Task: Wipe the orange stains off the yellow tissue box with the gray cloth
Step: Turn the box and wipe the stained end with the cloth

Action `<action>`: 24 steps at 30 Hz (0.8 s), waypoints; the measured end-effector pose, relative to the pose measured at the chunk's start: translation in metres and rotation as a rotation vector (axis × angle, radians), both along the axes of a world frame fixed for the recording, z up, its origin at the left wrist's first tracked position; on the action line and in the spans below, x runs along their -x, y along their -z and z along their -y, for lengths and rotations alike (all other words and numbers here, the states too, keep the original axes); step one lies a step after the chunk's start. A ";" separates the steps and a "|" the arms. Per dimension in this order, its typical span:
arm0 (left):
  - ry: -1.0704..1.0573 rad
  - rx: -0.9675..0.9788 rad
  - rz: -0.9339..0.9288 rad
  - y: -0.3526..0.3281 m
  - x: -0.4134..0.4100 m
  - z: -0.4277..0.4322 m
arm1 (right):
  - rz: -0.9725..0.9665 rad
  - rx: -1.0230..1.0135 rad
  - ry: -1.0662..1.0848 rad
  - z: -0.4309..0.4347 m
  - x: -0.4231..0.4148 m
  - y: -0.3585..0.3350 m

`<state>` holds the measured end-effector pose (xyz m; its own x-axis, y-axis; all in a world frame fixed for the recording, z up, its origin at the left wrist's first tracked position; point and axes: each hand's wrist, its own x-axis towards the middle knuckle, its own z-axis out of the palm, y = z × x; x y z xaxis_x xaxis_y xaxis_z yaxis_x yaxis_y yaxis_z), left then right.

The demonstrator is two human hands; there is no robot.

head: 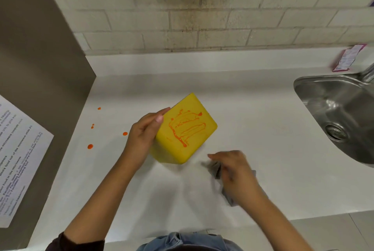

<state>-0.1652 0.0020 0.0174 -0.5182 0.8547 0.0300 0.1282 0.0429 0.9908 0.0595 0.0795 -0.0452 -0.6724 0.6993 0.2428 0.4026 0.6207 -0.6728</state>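
Observation:
The yellow tissue box (194, 141) stands tilted on the white counter, mid-frame. Wet orange stains (187, 127) run in loops and streaks across its upward face. My left hand (142, 135) grips the box by its left side, thumb along the upper edge. To the lower right of the box, my right hand (232, 169) is closed around the crumpled gray cloth (217, 171), blurred by motion. The cloth is a short way from the box and does not touch it.
Several orange drops (90, 146) dot the white counter (253, 129) left of the box. A steel sink (340, 117) lies at the right, a pink packet (347, 58) behind it. A gray appliance with a printed sheet (18, 159) stands at the left. A tiled wall rises behind.

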 end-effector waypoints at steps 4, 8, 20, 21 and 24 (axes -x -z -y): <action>0.039 -0.015 -0.001 0.006 0.003 0.000 | 0.610 -0.116 -0.069 -0.046 -0.038 0.004; 0.063 -0.026 0.000 0.009 0.003 -0.001 | 0.823 -0.075 -0.288 -0.059 -0.051 0.019; 0.099 -0.029 0.005 0.013 0.012 -0.001 | 0.273 0.275 0.112 -0.032 -0.037 0.037; 0.104 -0.032 0.004 0.013 0.013 -0.001 | 0.169 0.374 0.190 -0.031 -0.036 0.031; 0.120 -0.031 0.004 0.012 0.014 -0.001 | -0.178 0.620 0.225 -0.031 -0.030 0.002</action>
<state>-0.1795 0.0031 0.0050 -0.4120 0.9095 0.0558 0.1263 -0.0036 0.9920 0.0895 0.1102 -0.0476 -0.4813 0.8629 -0.1538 0.3266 0.0137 -0.9451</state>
